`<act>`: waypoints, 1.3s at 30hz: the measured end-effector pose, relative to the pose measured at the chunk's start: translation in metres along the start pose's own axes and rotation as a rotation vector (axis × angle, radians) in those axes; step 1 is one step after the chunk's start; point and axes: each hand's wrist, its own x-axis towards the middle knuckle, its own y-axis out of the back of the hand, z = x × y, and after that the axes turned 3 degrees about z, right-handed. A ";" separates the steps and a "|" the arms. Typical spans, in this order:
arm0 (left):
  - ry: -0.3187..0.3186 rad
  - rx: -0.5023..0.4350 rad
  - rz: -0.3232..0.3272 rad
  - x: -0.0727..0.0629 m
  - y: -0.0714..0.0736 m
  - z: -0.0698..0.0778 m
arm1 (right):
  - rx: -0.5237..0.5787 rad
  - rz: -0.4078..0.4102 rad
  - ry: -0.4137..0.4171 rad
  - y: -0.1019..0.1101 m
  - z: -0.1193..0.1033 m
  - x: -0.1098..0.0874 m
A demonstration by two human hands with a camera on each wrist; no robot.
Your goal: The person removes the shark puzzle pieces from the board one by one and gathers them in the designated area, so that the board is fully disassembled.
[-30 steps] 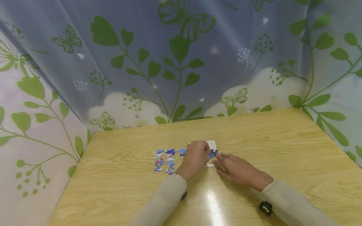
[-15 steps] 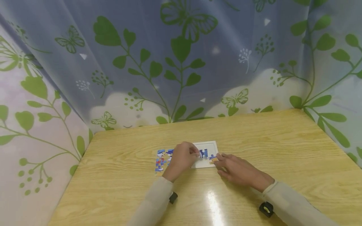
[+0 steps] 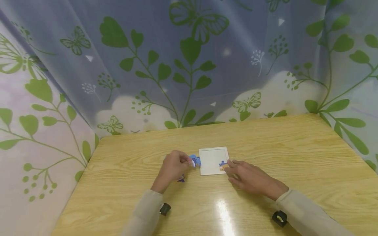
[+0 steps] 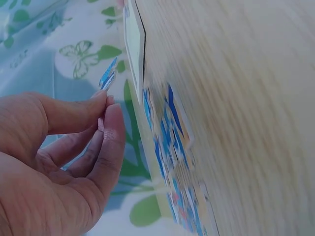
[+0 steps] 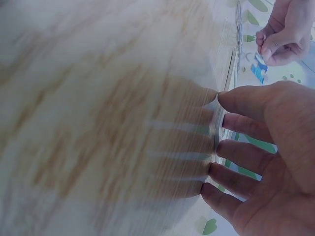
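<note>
My left hand [image 3: 173,166] pinches a blue puzzle piece [image 4: 107,77] between thumb and index finger, held up above the table left of the white puzzle tray [image 3: 211,158]. Below this hand lie several loose puzzle pieces [image 4: 170,123], mostly hidden from the head view, where one piece [image 3: 181,179] shows past the wrist. In the tray's lower right corner sits a blue and orange puzzle piece [image 3: 223,166]. My right hand [image 3: 251,178] touches the tray's right edge with its fingers extended, as the right wrist view [image 5: 261,147] also shows.
The wooden table [image 3: 283,144] spreads around the tray, its surface bare on the right. A patterned curtain [image 3: 153,82] with leaves and butterflies hangs along the back and sides. Black wrist cameras [image 3: 279,218] sit under both sleeves.
My left hand has moved left, from over the tray to above the loose pieces. The dark blue piece that was over the tray has gone with it. The right hand stays at the tray's edge.
</note>
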 end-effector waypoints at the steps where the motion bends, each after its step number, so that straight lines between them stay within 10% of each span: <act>1: 0.003 0.008 0.006 -0.001 0.002 -0.002 | 0.000 0.002 0.003 0.000 0.000 0.000; 39: -0.007 0.096 -0.010 -0.002 0.000 -0.010 | 0.017 0.000 0.014 -0.001 0.002 0.000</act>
